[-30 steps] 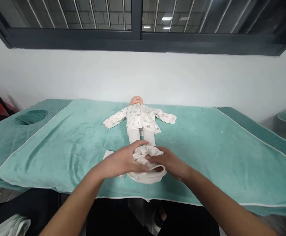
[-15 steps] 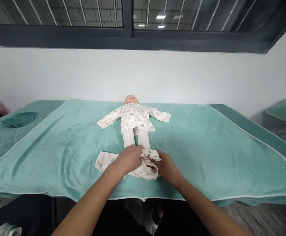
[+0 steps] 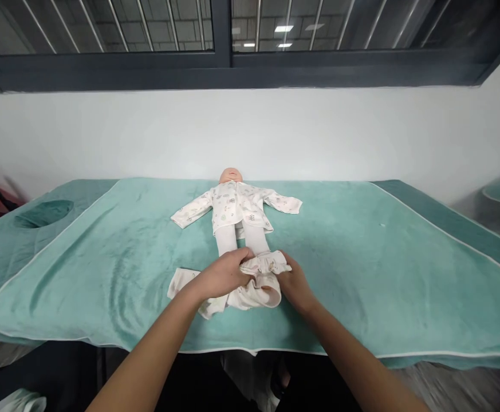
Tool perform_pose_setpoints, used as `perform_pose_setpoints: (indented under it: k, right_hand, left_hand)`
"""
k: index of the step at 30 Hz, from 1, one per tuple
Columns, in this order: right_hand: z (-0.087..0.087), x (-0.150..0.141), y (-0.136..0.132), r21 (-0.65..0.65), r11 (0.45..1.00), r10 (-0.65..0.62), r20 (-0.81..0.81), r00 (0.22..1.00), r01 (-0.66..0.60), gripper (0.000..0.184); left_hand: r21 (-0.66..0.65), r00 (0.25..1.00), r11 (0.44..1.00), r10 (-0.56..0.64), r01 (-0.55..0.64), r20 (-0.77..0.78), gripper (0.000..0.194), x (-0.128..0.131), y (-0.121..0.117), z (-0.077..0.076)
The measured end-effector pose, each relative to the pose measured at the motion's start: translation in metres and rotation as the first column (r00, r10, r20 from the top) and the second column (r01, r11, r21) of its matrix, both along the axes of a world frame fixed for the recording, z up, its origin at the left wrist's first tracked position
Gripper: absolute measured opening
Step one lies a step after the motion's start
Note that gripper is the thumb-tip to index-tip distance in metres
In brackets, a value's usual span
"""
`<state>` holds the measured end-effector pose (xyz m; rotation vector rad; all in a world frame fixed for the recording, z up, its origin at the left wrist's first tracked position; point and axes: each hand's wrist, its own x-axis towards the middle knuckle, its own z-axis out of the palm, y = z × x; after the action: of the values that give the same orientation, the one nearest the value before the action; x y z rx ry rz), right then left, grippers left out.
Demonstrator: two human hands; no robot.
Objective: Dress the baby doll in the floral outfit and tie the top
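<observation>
- Okay, I've got the left hand [image 3: 225, 276] clamped on the bunched white garment [image 3: 254, 296]
- doll [image 3: 232, 210] lies just beyond, on the green cover [image 3: 339, 257]
- garment's by its lower legs, between my hands
- right hand [image 3: 296, 286] grips the garment's other side

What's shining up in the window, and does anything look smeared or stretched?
Head view: pale rectangles, apparently reflected lights, glare in the dark window; head view: the floor at lower right looks streaky; head view: the green cover seems to stretch toward the edges, perhaps lens distortion; head view: the bunched white garment looks fairly clear.
</observation>
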<state>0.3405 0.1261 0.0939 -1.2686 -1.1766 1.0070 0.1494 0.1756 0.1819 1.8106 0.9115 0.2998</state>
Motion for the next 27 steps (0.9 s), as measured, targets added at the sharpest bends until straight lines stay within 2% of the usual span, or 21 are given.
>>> perform_pose_setpoints:
  k: [4,6,8,10,12,15,17,19,21,24,27]
  right_hand:
    - [0.002,0.003,0.011,-0.042,0.998,0.036,-0.105,0.994,-0.041,0.018]
    - [0.004,0.006,0.013,-0.043,0.993,0.101,-0.232,0.967,-0.114,0.026]
    - [0.007,0.010,0.015,-0.033,0.975,0.194,-0.366,0.910,-0.221,0.035]
    - [0.008,0.012,0.015,-0.031,0.956,0.249,-0.441,0.862,-0.292,0.041]
    - [0.009,0.014,0.015,-0.031,0.952,0.257,-0.456,0.852,-0.304,0.044]
    - [0.007,0.017,0.018,-0.026,0.970,0.212,-0.400,0.892,-0.242,0.032]
    - [0.005,0.021,0.024,-0.019,0.983,0.167,-0.312,0.935,-0.182,0.023]
    - [0.004,0.026,0.033,-0.007,0.987,0.154,-0.230,0.961,-0.160,0.020]
    - [0.004,0.030,0.043,0.002,0.987,0.159,-0.231,0.960,-0.163,0.021]
    - [0.004,0.035,0.055,0.003,0.990,0.133,-0.375,0.917,-0.143,0.035]
    - [0.002,0.037,0.059,0.007,0.990,0.128,-0.476,0.870,-0.142,0.037]
  left_hand:
    - [0.194,0.990,0.972,0.141,-0.132,-0.033,0.002,0.009,0.009,-0.008]
    - [0.250,0.977,0.945,0.213,-0.210,0.016,0.005,0.013,0.011,-0.011]
    - [0.239,0.951,0.921,0.288,-0.308,0.116,0.009,0.017,0.012,-0.012]
    - [0.155,0.906,0.905,0.358,-0.396,0.227,0.010,0.019,0.011,-0.011]
    - [0.002,0.884,0.924,0.365,-0.383,0.291,0.013,0.018,0.010,-0.008]
    - [-0.236,0.916,0.958,0.235,-0.162,0.326,0.029,0.012,0.009,-0.005]
    - [-0.290,0.922,0.954,0.178,-0.076,0.343,0.033,0.008,0.012,-0.003]
    - [-0.308,0.896,0.944,0.232,-0.115,0.377,0.033,0.006,0.016,-0.004]
    - [-0.366,0.827,0.910,0.355,-0.197,0.436,0.032,0.007,0.023,-0.007]
    - [-0.479,0.725,0.841,0.492,-0.251,0.483,0.037,0.011,0.033,-0.013]
    - [-0.485,0.733,0.834,0.499,-0.262,0.462,0.038,0.012,0.038,-0.015]
